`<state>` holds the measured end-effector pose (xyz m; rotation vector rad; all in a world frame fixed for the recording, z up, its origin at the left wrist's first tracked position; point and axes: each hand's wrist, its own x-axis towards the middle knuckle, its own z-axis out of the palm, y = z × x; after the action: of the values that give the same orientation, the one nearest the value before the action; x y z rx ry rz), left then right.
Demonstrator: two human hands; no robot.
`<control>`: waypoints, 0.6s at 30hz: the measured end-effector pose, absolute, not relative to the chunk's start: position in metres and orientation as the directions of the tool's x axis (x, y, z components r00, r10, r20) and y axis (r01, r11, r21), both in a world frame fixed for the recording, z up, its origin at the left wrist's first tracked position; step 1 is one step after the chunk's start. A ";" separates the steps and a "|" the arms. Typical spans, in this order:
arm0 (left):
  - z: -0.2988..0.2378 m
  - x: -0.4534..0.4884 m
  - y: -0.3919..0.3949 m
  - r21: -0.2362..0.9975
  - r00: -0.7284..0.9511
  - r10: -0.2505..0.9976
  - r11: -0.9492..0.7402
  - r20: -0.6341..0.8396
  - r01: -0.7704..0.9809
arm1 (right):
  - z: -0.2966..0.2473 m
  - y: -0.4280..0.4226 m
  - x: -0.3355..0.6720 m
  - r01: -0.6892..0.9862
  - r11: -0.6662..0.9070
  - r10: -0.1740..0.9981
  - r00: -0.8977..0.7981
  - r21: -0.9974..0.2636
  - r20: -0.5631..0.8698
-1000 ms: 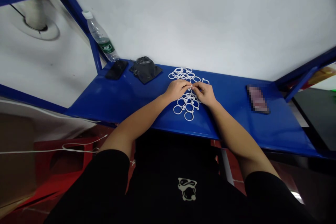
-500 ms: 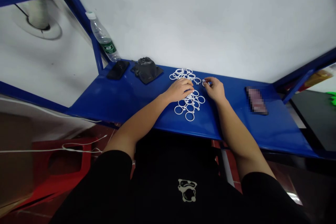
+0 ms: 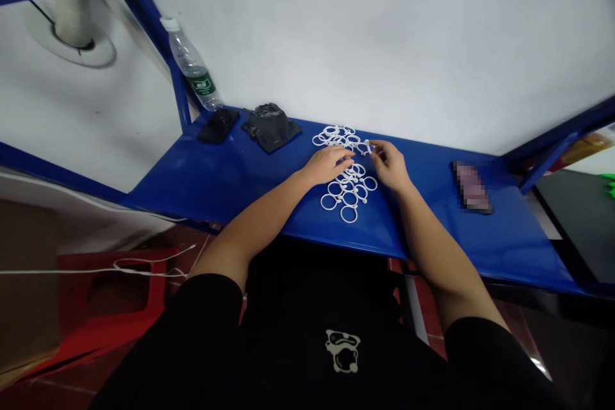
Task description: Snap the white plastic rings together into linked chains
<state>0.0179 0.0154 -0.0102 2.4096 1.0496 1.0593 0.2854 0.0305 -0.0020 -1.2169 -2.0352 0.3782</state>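
Several white rings with small knobs lie in two groups on the blue shelf. The near group of rings (image 3: 349, 190) spreads toward the front edge; the far group of rings (image 3: 331, 135) is heaped closer to the wall. Between them is my left hand (image 3: 327, 165), its fingers stretched out and apart, with no ring visibly gripped. To its right, my right hand (image 3: 391, 165) pinches a white ring (image 3: 369, 147) between thumb and forefinger. That ring is next to another at the right end of the far group, and whether they touch I cannot tell.
On the left of the blue shelf (image 3: 230, 186) are a black phone (image 3: 218, 126), a crumpled dark plastic bag (image 3: 271, 128) and a leaning water bottle (image 3: 195, 70). A pixelated phone-like object (image 3: 472, 187) lies at the right. Below left stands a red stool (image 3: 156, 288) with a white cable.
My right hand has moved slightly left, bringing its ring up to the far group. My left hand's fingers have spread a little above the near rings.
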 end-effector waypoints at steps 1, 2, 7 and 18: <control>-0.010 0.017 0.016 0.543 0.433 0.736 -0.677 0.520 0.498 | 0.002 0.023 0.278 0.592 0.556 0.827 -0.326 -0.583 0.459; -0.010 0.017 0.017 0.549 0.415 0.735 -0.677 0.536 0.491 | 0.005 0.015 0.271 0.551 0.598 0.800 -0.358 -0.583 0.482; -0.010 0.016 0.017 0.467 0.398 0.663 -0.739 0.634 0.486 | 0.011 -0.007 0.247 0.468 0.703 0.711 -0.475 -0.536 0.518; -0.019 0.017 0.020 0.411 0.393 0.626 -0.759 0.674 0.505 | 0.012 -0.004 0.251 0.510 0.687 0.725 -0.447 -0.517 0.523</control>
<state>0.0175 0.0203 -0.0192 2.5020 1.0231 1.3051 0.2507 -0.0043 0.0120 -0.9431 -2.1461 0.3667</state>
